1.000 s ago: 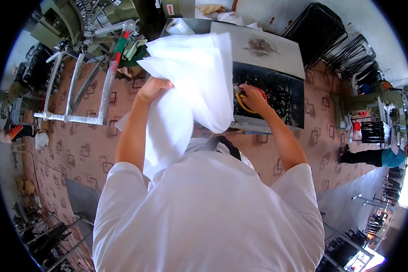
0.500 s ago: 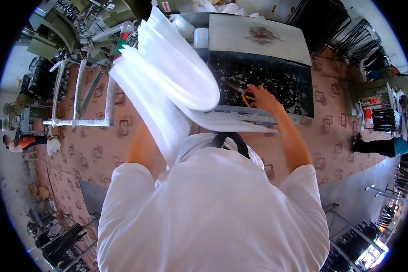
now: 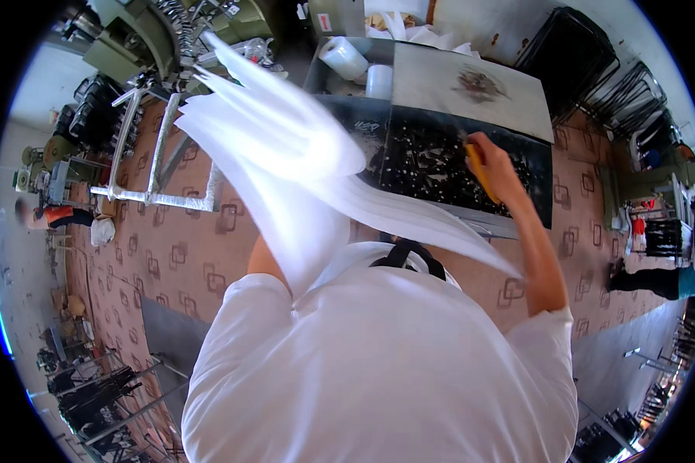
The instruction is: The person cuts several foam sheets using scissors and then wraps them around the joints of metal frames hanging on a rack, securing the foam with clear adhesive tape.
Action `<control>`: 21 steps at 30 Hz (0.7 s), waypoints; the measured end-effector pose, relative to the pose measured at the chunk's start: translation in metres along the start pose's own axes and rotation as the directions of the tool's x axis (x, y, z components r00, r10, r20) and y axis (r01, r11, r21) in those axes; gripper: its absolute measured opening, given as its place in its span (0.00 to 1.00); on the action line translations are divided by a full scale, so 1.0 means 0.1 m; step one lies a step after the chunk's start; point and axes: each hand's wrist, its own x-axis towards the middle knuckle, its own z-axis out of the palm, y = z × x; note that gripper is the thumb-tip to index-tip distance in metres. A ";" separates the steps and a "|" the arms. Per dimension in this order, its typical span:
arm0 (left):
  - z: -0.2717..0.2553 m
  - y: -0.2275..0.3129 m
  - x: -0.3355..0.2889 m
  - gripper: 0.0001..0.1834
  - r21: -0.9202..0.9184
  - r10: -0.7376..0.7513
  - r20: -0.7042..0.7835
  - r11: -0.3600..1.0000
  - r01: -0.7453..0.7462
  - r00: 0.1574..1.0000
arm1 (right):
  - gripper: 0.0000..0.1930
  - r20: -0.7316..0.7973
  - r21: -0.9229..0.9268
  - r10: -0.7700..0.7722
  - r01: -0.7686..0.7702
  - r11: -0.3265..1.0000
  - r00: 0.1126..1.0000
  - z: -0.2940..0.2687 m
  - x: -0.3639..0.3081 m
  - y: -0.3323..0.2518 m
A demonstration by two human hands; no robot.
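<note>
A thick folded bundle of white, soft-looking foam sheets (image 3: pixel 286 154) hangs in front of me, fanned out on the left and smeared by motion. One long flap trails right toward my right forearm. My left hand is hidden behind the bundle; just a bit of the left arm shows below it. My right hand (image 3: pixel 493 166) is closed around a yellow-handled knife (image 3: pixel 479 174), held above the dark, scrap-littered part of the worktable (image 3: pixel 537 174). A thin blurred piece, seemingly its blade, points up and away from the fist.
A pale board (image 3: pixel 471 81) with a dark stain covers the table's far right. White rolls (image 3: pixel 344 58) lie at its far left. A wrapped metal frame (image 3: pixel 158 197) stands left. Black frames (image 3: pixel 567 58) lean at the far right. One person (image 3: pixel 62 216) is far left, another (image 3: pixel 656 282) far right.
My right hand has lifted the yellow-handled knife off the tabletop, where it was reaching before. The foam bundle has swung and spread out; the view has shifted a little.
</note>
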 end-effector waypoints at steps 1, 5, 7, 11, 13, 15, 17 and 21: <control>0.01 0.07 0.11 0.24 0.021 0.052 0.044 0.998 -0.053 0.998 | 0.15 0.058 0.116 -0.006 -0.001 0.993 0.998 -0.23 -0.11 -0.31; 0.07 0.20 0.56 0.23 0.051 0.179 0.256 0.979 -0.198 0.950 | 0.22 0.267 0.871 -0.225 -0.135 0.473 0.937 -0.75 -0.53 -0.92; 0.05 0.23 0.71 0.22 0.043 0.216 0.355 0.968 -0.247 0.909 | 0.23 0.426 0.876 -0.242 -0.331 0.351 0.872 -0.94 -0.66 -1.24; 0.12 0.32 0.86 0.21 0.003 0.253 0.510 0.955 -0.296 0.822 | 0.24 0.514 0.854 -0.293 -0.513 0.087 0.806 -0.82 -0.84 -1.59; 0.16 0.35 0.90 0.20 -0.014 0.256 0.564 0.954 -0.301 0.785 | 0.25 0.504 0.837 -0.394 -0.548 0.001 0.769 -0.73 -0.83 -1.65; 0.19 0.38 0.92 0.20 -0.035 0.260 0.600 0.953 -0.300 0.756 | 0.26 0.493 0.812 -0.473 -0.582 -0.052 0.730 -0.64 -0.80 -1.64; 0.22 0.40 0.94 0.19 -0.050 0.259 0.630 0.954 -0.295 0.732 | 0.26 0.493 0.791 -0.509 -0.607 -0.076 0.706 -0.60 -0.79 -1.66; 0.25 0.47 0.95 0.18 -0.059 0.258 0.666 0.954 -0.295 0.700 | 0.24 0.472 0.780 -0.498 -0.608 -0.149 0.727 -0.51 -0.81 -1.68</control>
